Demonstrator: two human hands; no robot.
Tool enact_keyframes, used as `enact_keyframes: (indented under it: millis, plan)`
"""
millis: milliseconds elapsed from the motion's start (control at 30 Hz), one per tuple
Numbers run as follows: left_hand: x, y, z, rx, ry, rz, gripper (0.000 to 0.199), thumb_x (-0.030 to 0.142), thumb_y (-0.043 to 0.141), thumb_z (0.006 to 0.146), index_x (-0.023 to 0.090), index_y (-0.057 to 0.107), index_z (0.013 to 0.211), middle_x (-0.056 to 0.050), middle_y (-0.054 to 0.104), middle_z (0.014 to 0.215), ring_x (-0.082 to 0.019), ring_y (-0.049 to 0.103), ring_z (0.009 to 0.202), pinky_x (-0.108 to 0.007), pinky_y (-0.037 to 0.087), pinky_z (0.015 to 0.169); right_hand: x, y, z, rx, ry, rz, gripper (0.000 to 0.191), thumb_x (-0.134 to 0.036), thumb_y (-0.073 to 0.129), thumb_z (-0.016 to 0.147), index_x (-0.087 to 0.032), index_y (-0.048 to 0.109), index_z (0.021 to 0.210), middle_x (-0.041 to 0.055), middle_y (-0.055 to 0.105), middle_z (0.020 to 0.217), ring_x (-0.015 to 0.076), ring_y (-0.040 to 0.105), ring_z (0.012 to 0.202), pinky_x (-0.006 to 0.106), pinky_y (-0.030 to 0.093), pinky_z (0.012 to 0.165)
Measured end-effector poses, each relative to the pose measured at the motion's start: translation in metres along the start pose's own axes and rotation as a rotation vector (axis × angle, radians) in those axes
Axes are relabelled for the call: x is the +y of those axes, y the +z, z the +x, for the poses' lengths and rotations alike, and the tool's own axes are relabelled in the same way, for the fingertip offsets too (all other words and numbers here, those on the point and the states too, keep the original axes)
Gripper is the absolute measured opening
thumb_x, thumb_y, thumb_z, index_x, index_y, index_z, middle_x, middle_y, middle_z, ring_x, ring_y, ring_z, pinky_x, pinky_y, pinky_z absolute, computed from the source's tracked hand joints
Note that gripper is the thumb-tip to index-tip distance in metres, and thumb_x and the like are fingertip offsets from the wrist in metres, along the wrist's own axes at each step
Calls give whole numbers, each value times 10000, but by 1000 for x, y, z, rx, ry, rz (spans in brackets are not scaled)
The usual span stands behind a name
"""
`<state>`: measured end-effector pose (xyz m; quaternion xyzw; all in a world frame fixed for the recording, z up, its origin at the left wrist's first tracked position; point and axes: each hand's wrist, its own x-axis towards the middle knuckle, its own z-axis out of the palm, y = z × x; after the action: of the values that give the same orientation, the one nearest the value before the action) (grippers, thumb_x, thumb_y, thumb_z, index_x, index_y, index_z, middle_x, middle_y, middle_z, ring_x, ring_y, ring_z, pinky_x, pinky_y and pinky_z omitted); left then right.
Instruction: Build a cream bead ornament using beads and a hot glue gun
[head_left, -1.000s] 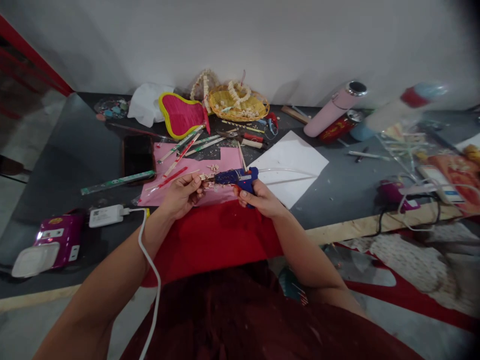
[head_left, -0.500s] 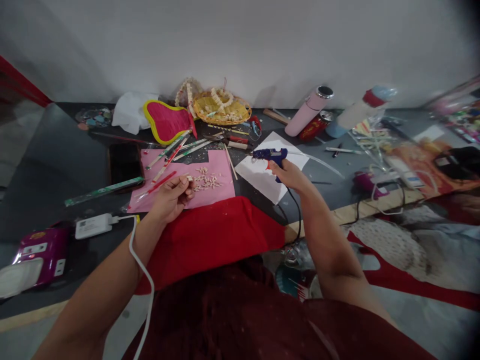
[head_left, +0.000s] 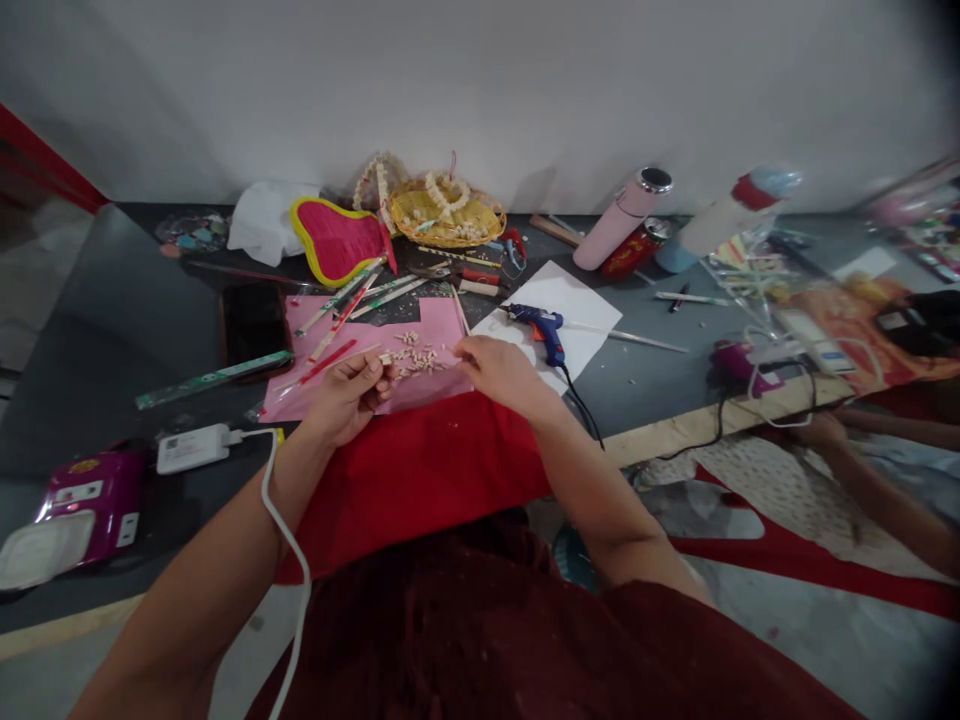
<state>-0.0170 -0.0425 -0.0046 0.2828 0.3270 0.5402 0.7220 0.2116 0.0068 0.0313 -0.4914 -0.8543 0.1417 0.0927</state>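
Observation:
My left hand (head_left: 349, 395) is closed in a pinch on a small pale stick piece (head_left: 385, 358), held over the pink paper (head_left: 442, 318). Right beside it lies a loose pile of short pale stick pieces (head_left: 417, 360). At the right edge of that paper is my right hand (head_left: 504, 376), its fingers loosely bent toward the pile; I see nothing held in it. A blue glue gun (head_left: 546, 325) with a clear glue stick out of its back rests on a white sheet (head_left: 596, 335), apart from both hands.
Behind the paper are wrapped chopsticks (head_left: 346, 318), pliers (head_left: 480, 280) and a yellow basket (head_left: 480, 235). A phone (head_left: 255, 325) lies left. A pink flask (head_left: 619, 222) and a red can (head_left: 637, 248) stand at the back right. Another person's arm (head_left: 892, 490) shows at far right.
My right hand has let go of the glue gun, leaving it on the white sheet, and moved left to the pile. My left hand keeps its pinch in nearly the same place.

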Motion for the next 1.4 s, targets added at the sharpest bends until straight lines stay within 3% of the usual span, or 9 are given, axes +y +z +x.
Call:
enact_keyframes:
  millis: [267,367,500,600,800,1133,1400]
  plan:
    - [-2,1,0,-41,-72,38,146,229,709,725,113,648,790,-47,618,756,-50,490,553,-179,422,529,-3,29,9,-32,57,-32,159,-185,468,868,-177,616,925,87,638,961,181,586,846,271,408,691]
    - [-3,1,1,-52,-94,66,140,232,691,743,109,647,794,-45,616,766,-51,491,557,-174,425,527,-4,31,8,55,24,65,157,-191,458,875,-171,608,917,89,626,961,184,584,849,285,431,719]
    - [-3,2,1,-37,-114,112,165,236,702,730,109,657,824,-50,629,762,-61,508,550,-178,435,524,-14,31,4,262,-150,405,165,-219,455,886,-199,591,978,73,606,981,168,572,903,301,460,799]
    - [-3,4,2,-24,-132,123,179,234,718,711,107,666,826,-42,625,739,-66,524,546,-174,433,512,-25,32,0,316,-249,545,165,-225,476,876,-219,595,989,72,601,975,173,569,922,327,471,827]
    - [-4,4,4,-35,-125,140,174,244,713,717,114,673,825,-28,625,748,-59,525,551,-167,431,511,-34,40,0,271,-306,479,164,-219,459,888,-228,604,964,65,618,982,166,576,946,328,479,852]
    - [-3,6,3,-15,-148,146,200,258,735,692,114,678,819,-34,635,735,-62,529,545,-175,422,505,-33,36,-2,317,-340,500,163,-203,465,886,-221,599,976,71,627,979,168,585,940,333,488,840]
    - [-4,4,3,-8,-153,163,191,251,751,671,107,674,769,-25,634,692,-57,517,514,-169,414,491,-35,38,-1,299,-383,442,124,-190,462,885,-202,583,908,57,633,932,137,595,883,283,499,795]
